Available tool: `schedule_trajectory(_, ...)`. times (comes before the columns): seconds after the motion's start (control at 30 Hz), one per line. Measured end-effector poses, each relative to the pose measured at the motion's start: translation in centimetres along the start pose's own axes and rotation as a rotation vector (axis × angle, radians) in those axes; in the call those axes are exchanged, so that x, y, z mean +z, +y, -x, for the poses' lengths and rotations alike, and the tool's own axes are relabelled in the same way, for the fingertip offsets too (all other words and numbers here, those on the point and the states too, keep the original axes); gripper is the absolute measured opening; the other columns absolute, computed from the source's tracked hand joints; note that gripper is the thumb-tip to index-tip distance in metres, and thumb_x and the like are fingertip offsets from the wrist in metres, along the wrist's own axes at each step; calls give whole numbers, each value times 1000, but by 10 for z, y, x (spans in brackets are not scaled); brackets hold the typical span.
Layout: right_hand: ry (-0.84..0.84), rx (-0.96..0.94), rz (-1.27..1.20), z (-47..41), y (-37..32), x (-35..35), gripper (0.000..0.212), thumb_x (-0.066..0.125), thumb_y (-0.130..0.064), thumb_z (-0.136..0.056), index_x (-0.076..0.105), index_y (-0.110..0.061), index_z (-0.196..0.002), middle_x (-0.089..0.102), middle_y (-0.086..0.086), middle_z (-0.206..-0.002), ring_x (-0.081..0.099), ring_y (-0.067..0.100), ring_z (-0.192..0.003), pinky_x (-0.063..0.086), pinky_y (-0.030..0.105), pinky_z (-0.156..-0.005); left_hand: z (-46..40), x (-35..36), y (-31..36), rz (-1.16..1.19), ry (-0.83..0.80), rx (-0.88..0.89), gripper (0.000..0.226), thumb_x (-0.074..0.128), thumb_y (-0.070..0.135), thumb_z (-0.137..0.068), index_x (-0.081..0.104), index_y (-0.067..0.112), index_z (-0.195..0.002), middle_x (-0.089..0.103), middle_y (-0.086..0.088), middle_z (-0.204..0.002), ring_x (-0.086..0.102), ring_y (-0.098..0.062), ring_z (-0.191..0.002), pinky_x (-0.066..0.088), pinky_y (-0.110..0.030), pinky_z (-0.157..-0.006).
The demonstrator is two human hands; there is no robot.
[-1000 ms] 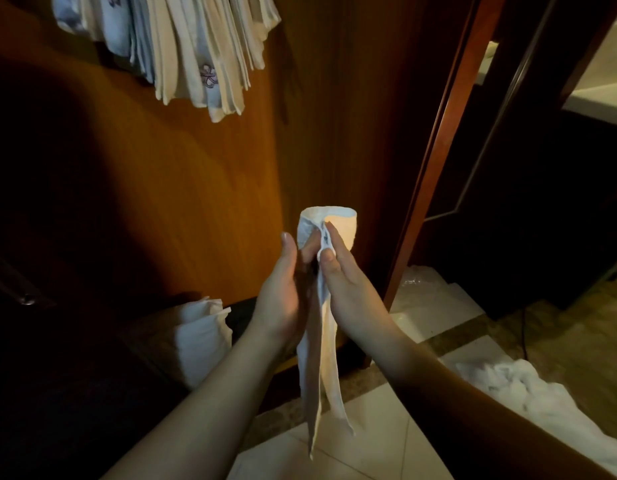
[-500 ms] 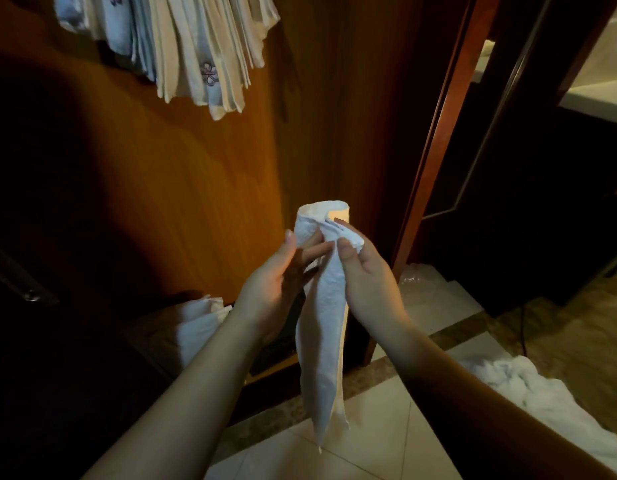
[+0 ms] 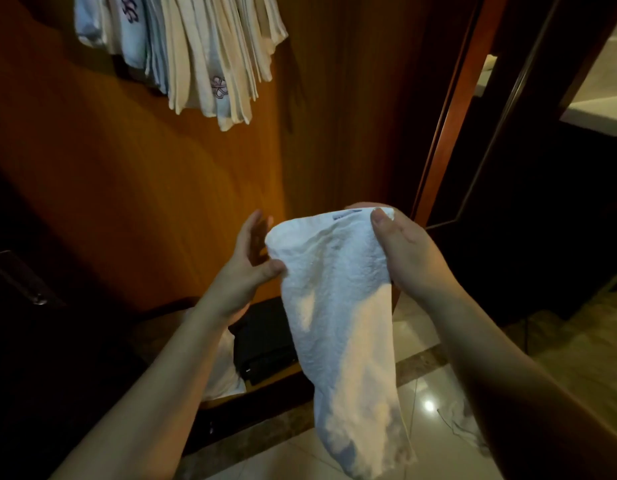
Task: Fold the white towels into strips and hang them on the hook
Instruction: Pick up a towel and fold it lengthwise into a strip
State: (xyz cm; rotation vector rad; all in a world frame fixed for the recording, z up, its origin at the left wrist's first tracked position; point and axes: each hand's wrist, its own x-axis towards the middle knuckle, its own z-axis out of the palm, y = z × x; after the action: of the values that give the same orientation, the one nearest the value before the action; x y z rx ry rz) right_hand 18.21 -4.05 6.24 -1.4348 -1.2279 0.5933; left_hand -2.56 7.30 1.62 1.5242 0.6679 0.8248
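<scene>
White terry-cloth towel [image 3: 338,306]: 1 in hand, held up in front of the orange-brown wooden wall panel [image 3: 161,188]. Nubbly, creased pile. Widest at the top, where a small dark label mark sits on the edge; narrows as it hangs toward the glossy pale tiled floor [image 3: 428,403]. Lower end loose, in shadow.

Right hand [image 3: 411,254]: thumb lies over the towel's top right corner, fingers wrapped behind the cloth, pinching that corner. Left hand [image 3: 246,268]: thumb tip touches the towel's left edge; fingers are straight and slightly spread on the far side, whether they touch the cloth, cannot tell.

Bundle of folded cream and pale blue towels [image 3: 196,53]: 1 cluster high on the panel, above and left of the held towel; many strips, too overlapped to count; 2 purple embroidered motifs visible. Hook hidden.

At the foot of the panel, behind the left forearm: 1 flat black object [image 3: 265,344], 1 bit of white cloth [image 3: 224,372]. 1 crumpled white cloth [image 3: 466,427] on the floor, low right of the held towel.
</scene>
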Motion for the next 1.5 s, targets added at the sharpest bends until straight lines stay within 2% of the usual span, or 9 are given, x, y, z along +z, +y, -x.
schedule_trajectory(0.17,44,-33,28,-1,-3,-13,29,41,-50,-105,68,-59,-98,69,-33,-98,65,-12,-93,45,1,-67,-2,-18,39,-711,-174,271,55,70,84,-57,55,64,-106,20,41,-151,11,-1,-148,15,-42,-118)
schedule_trajectory(0.37,53,-15,153,-1,4,-37,29,36,-75,-86,62,-67,-93,67,-34,-95,64,-11,-88,49,24,-73,-7,-32,66,-1166,-233,145,17,70,50,-83,59,38,-88,55,11,-132,38,-15,-129,30,-47,-111)
schedule_trajectory(0.6,136,-86,277,-5,9,-45,26,32,-68,-92,57,-71,-88,65,-37,-85,62,-14,-79,43,16,-61,-10,-26,83,-812,-63,179,15,72,37,-87,59,31,-82,64,3,-81,58,-6,-70,47,-39,-62)
schedule_trajectory(0.77,236,-154,202,-10,8,-44,31,36,-52,-102,63,-50,-86,66,-35,-83,62,-12,-75,42,3,-59,-7,-14,92,-435,-56,178,31,73,47,-68,55,29,-85,63,-12,-89,64,-38,-84,52,-60,-73)
schedule_trajectory(0.93,355,-182,121,-16,2,-37,30,36,-48,-101,57,-36,-83,64,-32,-78,60,-12,-72,42,5,-60,-3,-5,96,-508,89,411,19,64,43,-76,50,48,-89,55,0,-91,56,-20,-79,51,-54,-68)
schedule_trajectory(1.03,449,-235,14,-19,-14,-32,31,36,-53,-95,62,-44,-81,65,-26,-76,59,-11,-72,44,8,-62,0,7,95,-374,266,679,37,67,27,-85,49,50,-107,58,15,-97,61,-6,-83,52,-27,-64)
schedule_trajectory(1.2,517,-252,-16,-22,-24,-26,28,34,-49,-98,56,-38,-86,63,-35,-77,59,-13,-74,43,5,-64,-4,13,74,-151,63,94,41,83,40,-76,70,31,-114,76,4,-110,73,-16,-100,59,-46,-90)
schedule_trajectory(1.27,516,-237,-6,-21,-19,-27,27,35,-43,-101,55,-37,-85,62,-37,-77,58,-16,-75,40,2,-64,-4,14,66,-232,145,72,14,71,36,-87,76,38,-100,77,6,-103,74,-16,-97,55,-55,-94)
schedule_trajectory(1.5,509,-208,1,-19,-5,-32,28,35,-46,-100,57,-37,-84,64,-29,-73,59,-12,-70,43,6,-58,-1,36,61,-72,338,148,19,58,47,-94,70,61,-93,75,17,-102,71,-4,-96,57,-38,-84)
